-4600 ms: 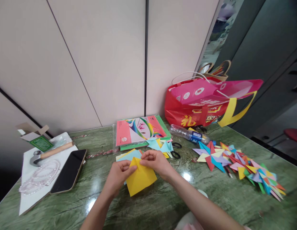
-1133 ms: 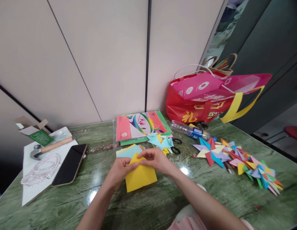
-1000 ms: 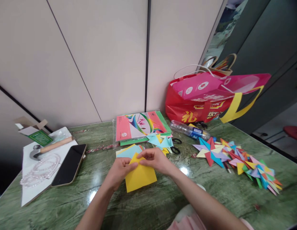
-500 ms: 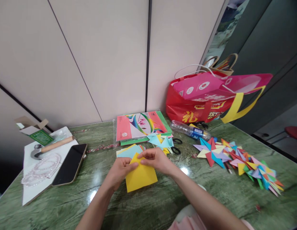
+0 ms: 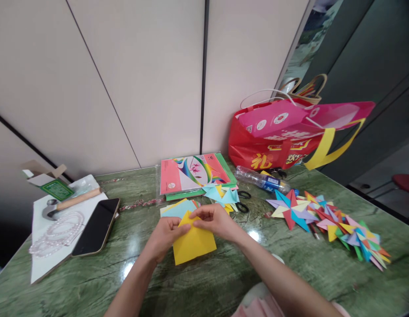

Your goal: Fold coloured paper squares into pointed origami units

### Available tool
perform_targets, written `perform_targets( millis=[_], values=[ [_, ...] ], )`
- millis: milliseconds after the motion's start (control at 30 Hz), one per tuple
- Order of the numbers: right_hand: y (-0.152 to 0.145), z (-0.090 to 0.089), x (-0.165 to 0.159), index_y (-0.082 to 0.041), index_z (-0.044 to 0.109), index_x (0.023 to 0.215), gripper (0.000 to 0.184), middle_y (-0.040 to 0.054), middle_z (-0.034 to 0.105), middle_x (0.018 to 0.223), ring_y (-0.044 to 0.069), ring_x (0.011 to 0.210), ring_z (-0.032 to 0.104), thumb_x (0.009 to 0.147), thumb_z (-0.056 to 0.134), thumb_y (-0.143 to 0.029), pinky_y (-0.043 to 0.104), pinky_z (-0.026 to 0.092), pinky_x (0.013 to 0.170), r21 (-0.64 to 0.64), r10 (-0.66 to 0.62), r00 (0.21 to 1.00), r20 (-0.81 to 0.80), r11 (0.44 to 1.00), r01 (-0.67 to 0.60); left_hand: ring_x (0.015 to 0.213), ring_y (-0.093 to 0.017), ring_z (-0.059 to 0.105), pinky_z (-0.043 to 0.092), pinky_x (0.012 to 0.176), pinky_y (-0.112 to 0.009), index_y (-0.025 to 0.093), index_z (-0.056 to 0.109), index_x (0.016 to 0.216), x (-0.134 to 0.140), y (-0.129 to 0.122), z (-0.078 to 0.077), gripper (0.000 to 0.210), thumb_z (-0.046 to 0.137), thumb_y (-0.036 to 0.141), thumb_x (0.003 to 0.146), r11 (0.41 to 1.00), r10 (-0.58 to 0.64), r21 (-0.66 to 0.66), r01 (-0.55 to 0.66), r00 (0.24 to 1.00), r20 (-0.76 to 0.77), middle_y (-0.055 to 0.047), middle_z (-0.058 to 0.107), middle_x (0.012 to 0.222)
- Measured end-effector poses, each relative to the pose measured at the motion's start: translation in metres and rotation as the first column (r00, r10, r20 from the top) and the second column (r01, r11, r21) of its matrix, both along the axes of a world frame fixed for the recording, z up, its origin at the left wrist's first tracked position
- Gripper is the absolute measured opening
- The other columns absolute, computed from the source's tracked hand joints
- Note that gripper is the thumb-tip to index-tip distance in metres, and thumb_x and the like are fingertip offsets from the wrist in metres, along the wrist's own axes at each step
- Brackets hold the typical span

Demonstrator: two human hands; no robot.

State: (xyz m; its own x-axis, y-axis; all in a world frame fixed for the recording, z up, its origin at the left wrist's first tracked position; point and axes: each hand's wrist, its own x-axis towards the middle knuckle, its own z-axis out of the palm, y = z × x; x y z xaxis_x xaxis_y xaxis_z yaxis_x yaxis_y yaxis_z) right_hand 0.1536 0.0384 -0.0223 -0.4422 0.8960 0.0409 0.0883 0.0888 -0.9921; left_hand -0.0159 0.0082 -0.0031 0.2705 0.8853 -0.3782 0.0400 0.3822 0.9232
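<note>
A yellow sheet of origami paper (image 5: 195, 246), its upper corners folded in to a point, is held between both hands over the table. My left hand (image 5: 168, 234) pinches its upper left edge between thumb and fingers. On the other side, my right hand (image 5: 215, 221) grips near the peak, fingers curled and closed. The fingers cover part of the folded top. Just behind the hands lies a stack of coloured paper sheets (image 5: 178, 208). Several folded light-blue and yellow paper pieces (image 5: 220, 193) sit beside black-handled scissors (image 5: 243, 207).
At left, a phone (image 5: 97, 226), a hammer (image 5: 79, 200), bead strings (image 5: 57, 233) and a small box (image 5: 54, 185) rest around a white board. Packaged paper (image 5: 194, 174), a plastic bottle (image 5: 260, 179) and a red bag (image 5: 273, 136) stand behind. Folded paper stars (image 5: 292, 209) lie right.
</note>
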Motion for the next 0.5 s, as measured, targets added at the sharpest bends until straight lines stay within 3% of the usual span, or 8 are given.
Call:
perform_targets(
  millis=[300, 500],
  values=[
    [-0.0010, 0.0002, -0.0007, -0.013, 0.068, 0.079, 0.021, 0.0009, 0.058, 0.064, 0.009, 0.052, 0.046, 0.065, 0.065, -0.029, 0.021, 0.035, 0.048, 0.009, -0.011, 1.000, -0.008, 1.000, 0.011, 0.048, -0.010, 0.051, 0.034, 0.047, -0.018, 0.011, 0.063, 0.062, -0.0004, 0.0010, -0.0025, 0.039, 0.070, 0.049, 0.055, 1.000, -0.019, 0.015, 0.019, 1.000, 0.003, -0.002, 0.063, 0.057],
    [-0.0014, 0.0011, -0.0018, -0.012, 0.068, 0.077, 0.016, -0.0030, 0.047, 0.057, 0.006, 0.049, 0.037, 0.065, 0.063, -0.020, 0.020, 0.027, 0.046, 0.011, -0.018, 1.000, -0.013, 1.000, 0.018, 0.048, -0.010, 0.051, 0.034, 0.046, -0.018, 0.011, 0.061, 0.062, 0.0000, 0.0010, -0.0026, 0.039, 0.070, 0.048, 0.054, 0.999, -0.011, 0.031, 0.012, 0.999, -0.039, -0.002, 0.062, 0.058]
  ],
)
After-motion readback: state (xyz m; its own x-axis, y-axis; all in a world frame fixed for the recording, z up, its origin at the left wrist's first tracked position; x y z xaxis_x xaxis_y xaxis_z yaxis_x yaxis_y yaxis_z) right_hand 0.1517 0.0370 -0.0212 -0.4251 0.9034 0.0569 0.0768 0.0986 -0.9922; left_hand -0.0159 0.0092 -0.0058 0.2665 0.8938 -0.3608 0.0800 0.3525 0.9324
